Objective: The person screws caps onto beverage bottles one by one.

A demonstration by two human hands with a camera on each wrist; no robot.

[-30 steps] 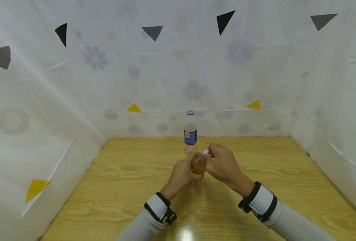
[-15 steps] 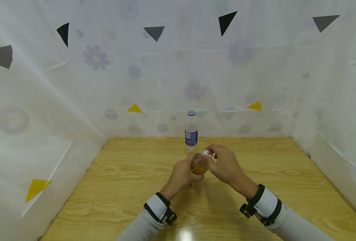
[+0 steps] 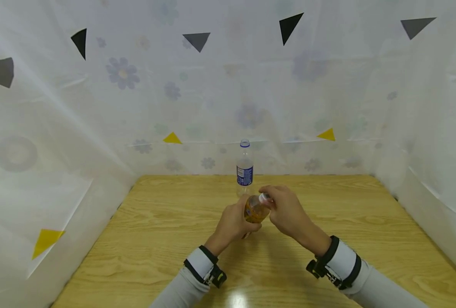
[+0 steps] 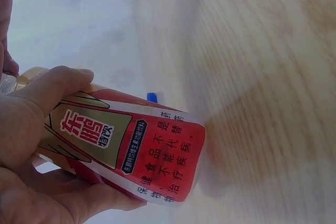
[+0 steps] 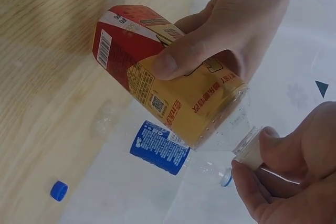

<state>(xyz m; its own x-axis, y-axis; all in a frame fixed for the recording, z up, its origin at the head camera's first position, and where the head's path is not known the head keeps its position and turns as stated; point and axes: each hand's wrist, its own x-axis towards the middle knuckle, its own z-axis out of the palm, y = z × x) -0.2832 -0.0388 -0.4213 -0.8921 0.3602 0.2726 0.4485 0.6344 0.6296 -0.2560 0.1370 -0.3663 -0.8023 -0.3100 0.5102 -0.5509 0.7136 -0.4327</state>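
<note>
My left hand (image 3: pixel 231 220) grips the body of a drink bottle (image 5: pixel 173 77) with a red and yellow label, fingers on one side and thumb on the other. The bottle leans, its neck toward my right hand (image 3: pixel 289 211). Between the thumb and fingers of that hand is the white cap (image 5: pixel 252 150), pinched at the mouth of the bottle. The upper part of the bottle is clear above the label. Close behind stands an uncapped clear bottle (image 3: pixel 245 175) with a blue label, its base partly hidden by my hands.
A loose blue cap (image 5: pixel 59 191) lies on the wooden table (image 3: pixel 154 239) near the clear bottle. White patterned sheeting (image 3: pixel 212 98) rises along the back and both sides of the table.
The fingers of my right hand have shifted round the white cap, and the right wrist has moved slightly right and down. My left hand and the bottle in it have stayed almost in place.
</note>
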